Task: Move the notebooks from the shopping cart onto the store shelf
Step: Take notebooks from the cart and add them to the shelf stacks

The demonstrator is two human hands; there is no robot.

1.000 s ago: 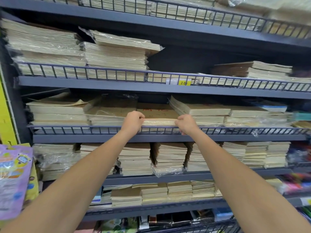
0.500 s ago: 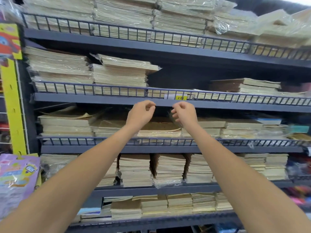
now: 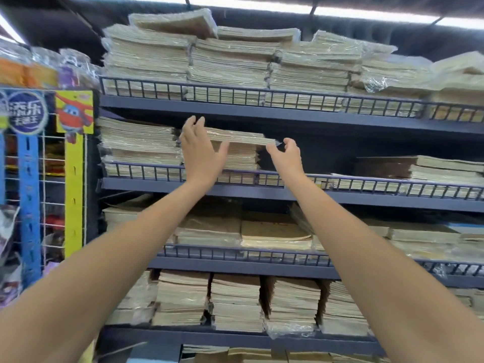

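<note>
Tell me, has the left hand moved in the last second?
Yes. The left hand rose from the lower shelf's rail to the notebook stack one shelf higher.

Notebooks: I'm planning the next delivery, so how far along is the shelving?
Done: wrapped tan paper notebook stacks crowd the dark blue metal shelves. In hand: nothing gripped; the open left hand and loosely curled right hand flank the tilted top bundle. Left: unknown, since the shopping cart is out of view.

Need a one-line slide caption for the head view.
Left hand open at a notebook stack on the blue shelf; right hand at its overhanging corner.
</note>
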